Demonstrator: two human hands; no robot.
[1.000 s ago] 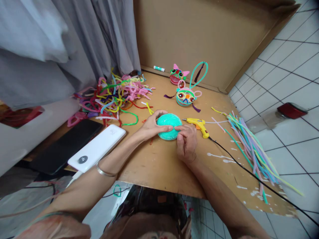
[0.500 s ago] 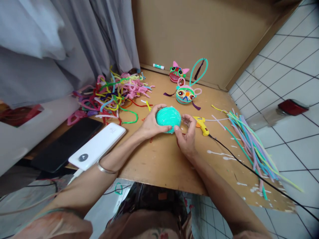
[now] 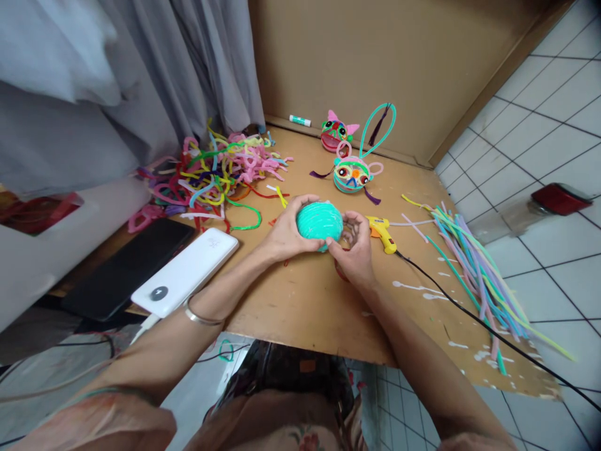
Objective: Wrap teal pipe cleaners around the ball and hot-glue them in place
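A turquoise ball (image 3: 320,220), its surface lined with rows that look like wound pipe cleaner, is held just above the table in front of me. My left hand (image 3: 287,232) wraps round its left side, thumb along the lower front and fingers over the back. At the ball's lower right, my right hand (image 3: 354,249) presses its thumb to the edge, with the other fingers curled by the right side. A bit of red shows under my right palm; what it is I cannot make out. Close to that hand lies a yellow glue gun (image 3: 382,234).
Two decorated animal-face balls, one pink-eared (image 3: 335,133) and one with a turquoise loop (image 3: 351,174), stand behind. Tangled pipe cleaners (image 3: 220,172) lie left, straight ones (image 3: 474,275) right. A white power bank (image 3: 185,272), a black phone (image 3: 129,269), a glue stick (image 3: 300,120) and a black cord (image 3: 451,304) surround the workspace.
The view has shifted slightly. Both hands keep the turquoise ball in nearly the same place, and my right fingers and thumb have moved a little at its right edge.
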